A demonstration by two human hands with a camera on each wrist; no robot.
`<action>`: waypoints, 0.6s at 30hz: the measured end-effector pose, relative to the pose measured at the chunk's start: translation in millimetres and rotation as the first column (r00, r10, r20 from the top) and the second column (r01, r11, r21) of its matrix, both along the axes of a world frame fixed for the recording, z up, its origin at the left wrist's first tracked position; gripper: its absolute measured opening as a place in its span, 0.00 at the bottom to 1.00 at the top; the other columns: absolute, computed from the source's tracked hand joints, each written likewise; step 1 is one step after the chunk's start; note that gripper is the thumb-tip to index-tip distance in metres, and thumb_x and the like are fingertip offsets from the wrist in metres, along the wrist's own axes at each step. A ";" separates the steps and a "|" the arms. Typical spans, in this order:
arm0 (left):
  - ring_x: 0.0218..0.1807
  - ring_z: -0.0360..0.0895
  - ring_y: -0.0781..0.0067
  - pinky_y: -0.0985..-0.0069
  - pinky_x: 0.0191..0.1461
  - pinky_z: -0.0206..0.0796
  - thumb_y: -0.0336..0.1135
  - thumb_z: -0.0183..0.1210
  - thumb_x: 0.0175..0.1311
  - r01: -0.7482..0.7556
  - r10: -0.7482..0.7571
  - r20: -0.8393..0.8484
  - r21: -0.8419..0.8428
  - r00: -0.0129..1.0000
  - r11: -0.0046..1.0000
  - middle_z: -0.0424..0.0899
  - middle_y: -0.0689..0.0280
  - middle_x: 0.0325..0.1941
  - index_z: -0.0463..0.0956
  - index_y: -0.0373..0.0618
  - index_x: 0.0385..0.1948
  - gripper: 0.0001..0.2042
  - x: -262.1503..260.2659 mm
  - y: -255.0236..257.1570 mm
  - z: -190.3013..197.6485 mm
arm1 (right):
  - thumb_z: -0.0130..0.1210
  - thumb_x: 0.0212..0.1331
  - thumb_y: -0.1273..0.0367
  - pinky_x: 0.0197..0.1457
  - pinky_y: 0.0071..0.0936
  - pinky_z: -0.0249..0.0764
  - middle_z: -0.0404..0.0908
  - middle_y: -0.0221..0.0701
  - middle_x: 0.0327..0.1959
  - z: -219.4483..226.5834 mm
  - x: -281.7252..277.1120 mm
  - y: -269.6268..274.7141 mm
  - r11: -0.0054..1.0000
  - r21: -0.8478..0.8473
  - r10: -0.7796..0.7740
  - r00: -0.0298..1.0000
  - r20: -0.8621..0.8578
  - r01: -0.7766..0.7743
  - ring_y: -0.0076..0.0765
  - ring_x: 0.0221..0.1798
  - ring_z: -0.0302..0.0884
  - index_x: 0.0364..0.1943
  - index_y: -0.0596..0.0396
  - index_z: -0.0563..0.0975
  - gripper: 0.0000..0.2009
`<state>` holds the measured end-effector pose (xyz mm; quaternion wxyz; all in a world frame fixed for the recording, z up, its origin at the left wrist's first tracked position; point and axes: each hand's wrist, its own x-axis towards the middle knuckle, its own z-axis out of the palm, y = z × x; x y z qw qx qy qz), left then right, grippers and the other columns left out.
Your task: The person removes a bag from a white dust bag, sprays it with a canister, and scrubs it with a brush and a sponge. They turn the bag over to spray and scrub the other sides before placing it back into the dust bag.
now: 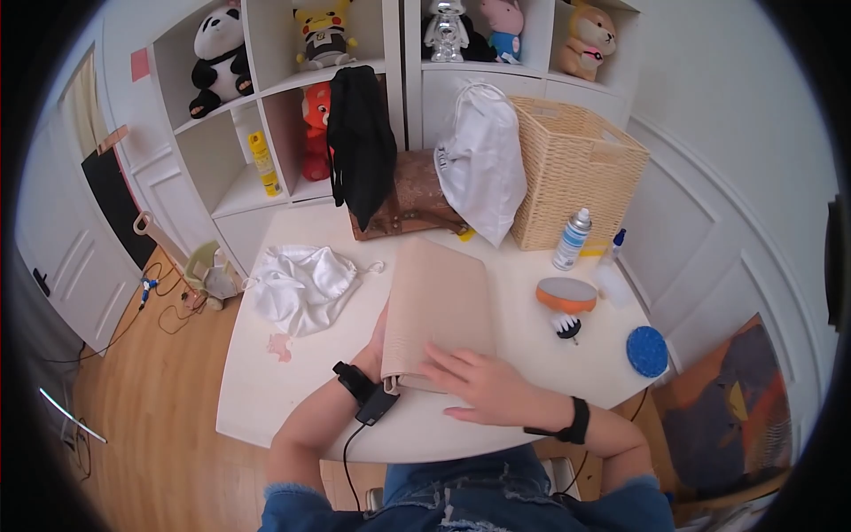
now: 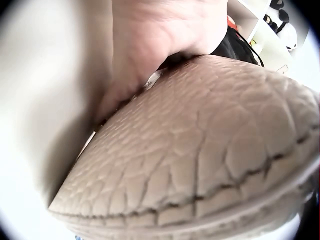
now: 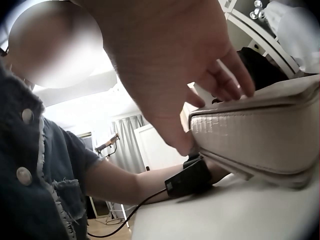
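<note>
A beige handbag (image 1: 441, 306) with a crocodile-embossed surface and dark stitched seams stands over the table in front of me. My left hand (image 1: 373, 353) grips its left side, most of the fingers hidden by the bag. In the left wrist view the left hand (image 2: 167, 30) reaches in along the textured panel (image 2: 200, 150). My right hand (image 1: 492, 390) lies over the near right corner, fingers extended and loosely spread. The right wrist view shows the right hand's fingertips (image 3: 245, 85) at the bag's top edge.
A white drawstring pouch (image 1: 306, 285) lies left. Behind are a brown bag (image 1: 417, 191), black cloth (image 1: 362, 142), white dust bag (image 1: 483, 160) and wicker basket (image 1: 567, 177). On the right stand a spray can (image 1: 572, 241), an orange-grey sponge pad (image 1: 566, 295), a brush (image 1: 565, 326) and a blue scrubber (image 1: 647, 352).
</note>
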<state>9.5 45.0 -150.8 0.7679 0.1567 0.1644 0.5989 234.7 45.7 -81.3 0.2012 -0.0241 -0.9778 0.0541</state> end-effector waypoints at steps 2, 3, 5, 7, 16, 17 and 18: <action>0.59 0.71 0.55 0.57 0.65 0.63 0.62 0.39 0.68 0.000 0.000 0.031 0.011 1.000 1.000 0.72 0.56 0.61 0.66 0.45 0.61 0.32 -1.9 0.1 -2.4 | 0.58 0.53 0.71 0.66 0.35 0.65 0.55 0.45 0.71 1.2 13.4 14.7 0.966 -0.234 0.148 0.977 0.156 -0.109 0.49 0.66 0.59 0.66 0.52 0.63 0.32; 0.59 0.71 0.56 0.57 0.65 0.63 0.62 0.39 0.68 -0.001 -0.001 0.061 0.024 0.998 1.000 0.72 0.56 0.61 0.66 0.45 0.61 0.31 -4.0 0.2 -3.7 | 0.58 0.53 0.71 0.66 0.35 0.65 0.55 0.45 0.71 -5.1 16.7 18.7 0.964 -0.240 0.150 0.977 0.153 -0.110 0.49 0.66 0.59 0.66 0.52 0.63 0.32; 0.60 0.71 0.56 0.57 0.65 0.63 0.62 0.39 0.68 0.001 -0.006 0.115 0.048 0.993 0.999 0.72 0.56 0.61 0.66 0.45 0.60 0.31 -8.9 -0.1 -7.3 | 0.57 0.54 0.73 0.72 0.38 0.57 0.53 0.41 0.72 -23.1 18.0 24.0 0.989 -0.087 0.125 0.989 0.079 -0.118 0.53 0.73 0.50 0.67 0.52 0.61 0.33; 0.60 0.71 0.56 0.57 0.65 0.62 0.62 0.39 0.68 0.008 -0.021 0.173 0.075 0.985 0.997 0.72 0.56 0.61 0.66 0.45 0.60 0.31 -13.3 1.6 -14.0 | 0.55 0.56 0.74 0.73 0.41 0.53 0.52 0.43 0.72 -34.8 9.4 23.9 0.983 -0.144 0.115 0.993 0.016 -0.112 0.54 0.74 0.46 0.67 0.52 0.59 0.32; 0.61 0.70 0.56 0.56 0.67 0.61 0.62 0.40 0.68 0.061 -0.127 0.413 0.170 0.902 0.983 0.72 0.56 0.62 0.67 0.45 0.59 0.31 -14.6 9.2 -38.5 | 0.47 0.62 0.74 0.71 0.59 0.44 0.43 0.48 0.74 -47.5 -64.1 2.1 0.919 -0.332 -0.278 0.947 -0.164 0.212 0.57 0.77 0.37 0.67 0.55 0.58 0.27; 0.62 0.69 0.56 0.56 0.68 0.59 0.63 0.40 0.68 0.001 -0.072 0.379 0.184 0.923 0.983 0.72 0.56 0.61 0.67 0.45 0.59 0.32 -18.4 10.1 -37.6 | 0.47 0.62 0.74 0.71 0.60 0.44 0.43 0.48 0.74 -50.2 -73.6 4.4 0.914 -0.329 -0.317 0.924 -0.216 0.237 0.57 0.77 0.36 0.67 0.56 0.58 0.27; 0.63 0.67 0.56 0.56 0.69 0.57 0.64 0.39 0.68 -0.060 -0.012 0.345 0.198 0.938 0.978 0.72 0.57 0.61 0.67 0.45 0.59 0.32 -23.7 11.6 -38.5 | 0.47 0.62 0.74 0.71 0.60 0.44 0.43 0.48 0.74 -53.8 -85.8 7.8 0.909 -0.335 -0.327 0.921 -0.212 0.246 0.57 0.77 0.36 0.67 0.56 0.58 0.27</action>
